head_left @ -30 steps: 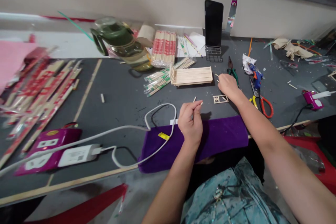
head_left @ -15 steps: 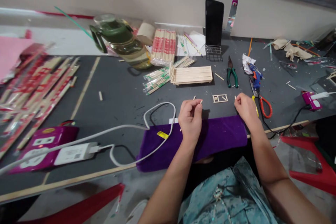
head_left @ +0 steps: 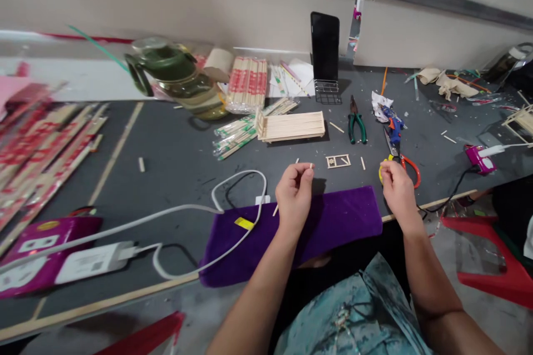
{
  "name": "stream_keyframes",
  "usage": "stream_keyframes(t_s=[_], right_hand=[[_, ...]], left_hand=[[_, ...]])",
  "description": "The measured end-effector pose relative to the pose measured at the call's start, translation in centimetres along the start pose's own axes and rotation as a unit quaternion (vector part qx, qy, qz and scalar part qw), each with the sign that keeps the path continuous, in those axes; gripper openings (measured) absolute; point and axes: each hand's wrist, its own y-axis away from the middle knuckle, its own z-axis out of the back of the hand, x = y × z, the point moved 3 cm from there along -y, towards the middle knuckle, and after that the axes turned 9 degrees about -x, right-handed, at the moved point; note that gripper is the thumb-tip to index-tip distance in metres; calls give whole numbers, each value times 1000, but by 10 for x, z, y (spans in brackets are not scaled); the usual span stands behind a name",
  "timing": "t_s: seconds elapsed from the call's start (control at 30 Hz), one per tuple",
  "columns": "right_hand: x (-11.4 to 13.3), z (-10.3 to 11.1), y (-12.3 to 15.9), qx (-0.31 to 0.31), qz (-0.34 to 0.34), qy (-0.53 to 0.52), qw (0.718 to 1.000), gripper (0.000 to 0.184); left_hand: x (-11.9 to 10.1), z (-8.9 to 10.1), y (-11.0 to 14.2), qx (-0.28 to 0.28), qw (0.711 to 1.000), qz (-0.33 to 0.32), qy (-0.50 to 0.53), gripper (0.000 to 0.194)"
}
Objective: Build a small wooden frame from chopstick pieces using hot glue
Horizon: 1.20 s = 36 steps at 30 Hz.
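My left hand (head_left: 293, 199) is closed, pinching a short wooden stick (head_left: 311, 166) whose tip pokes out between thumb and forefinger. A thin stick (head_left: 275, 210) also shows beside its palm, partly hidden. My right hand (head_left: 397, 191) has its fingers curled by the scissors (head_left: 411, 171); whatever is between the fingertips is hidden. Between the hands lie a small stick frame (head_left: 338, 161) with a slanted piece inside and a loose stick (head_left: 362, 163). Behind them stands a small bed-like model (head_left: 291, 126) made of sticks. A purple cloth (head_left: 341, 216) lies below the hands.
Green-handled pliers (head_left: 357, 125), a blue glue gun (head_left: 393, 122) and a phone (head_left: 325, 47) on a wire stand are farther back. Left are a jug (head_left: 183, 80), packed chopsticks (head_left: 50, 144) and a white cable (head_left: 166, 205). A purple power socket (head_left: 478, 159) is right.
My right hand has moved right, away from the loose stick, to beside the scissors handles. My left hand keeps its pinch on the short stick. The whole view has shifted slightly.
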Motion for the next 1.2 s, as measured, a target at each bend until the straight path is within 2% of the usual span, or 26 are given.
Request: stream_keyframes(t_s=[0.1, 0.2, 0.27, 0.37, 0.47, 0.57, 0.63, 0.7, 0.8, 0.9, 1.0, 1.03, 1.1, 1.13, 1.2], right_hand=[[-7, -1, -12, -17, 8, 47, 999, 24], [-11, 4, -33, -15, 12, 105, 994, 21], [-12, 9, -47, -17, 7, 122, 992, 18], [-9, 13, -62, -5, -1, 123, 992, 17], [-8, 11, -65, 26, -9, 139, 990, 18], [-13, 8, -56, 65, -32, 185, 980, 17], [-19, 7, -45, 92, -50, 221, 970, 15], [-27, 7, -33, 107, -55, 245, 962, 16], [-36, 8, -17, 91, -26, 241, 966, 25], [-43, 13, -8, 52, -1, 195, 979, 27], [-43, 22, -6, -4, 13, 134, 991, 23], [-41, 25, -6, -24, 14, 120, 992, 23], [-37, 30, -7, -56, 16, 100, 993, 23], [-33, 31, -8, -67, 19, 91, 993, 24], [-26, 29, -8, -73, 36, 71, 994, 23]], left_hand=[[-3, -2, -6, 37, 999, 21, 15, 21], [-11, -3, -14, 77, 996, -12, -41, 17], [-17, -4, -21, 86, 994, -25, -60, 18], [-23, -10, -28, 91, 995, -10, -40, 21], [-29, -19, -30, 119, 990, 58, 53, 23], [-31, -29, -28, 152, 957, 177, 175, 28], [-31, -32, -25, 160, 934, 233, 220, 33], [-31, -34, -23, 164, 921, 258, 242, 37], [-29, -32, -20, 170, 917, 264, 244, 37], [-20, -19, -22, 145, 947, 219, 186, 33], [-9, 3, -33, 85, 994, 66, -3, 21], [-6, 9, -37, 71, 994, 4, -89, 17], [-1, 18, -41, 66, 963, -105, -241, 13], [1, 20, -41, 73, 943, -136, -294, 12], [4, 20, -39, 103, 911, -158, -366, 11]])
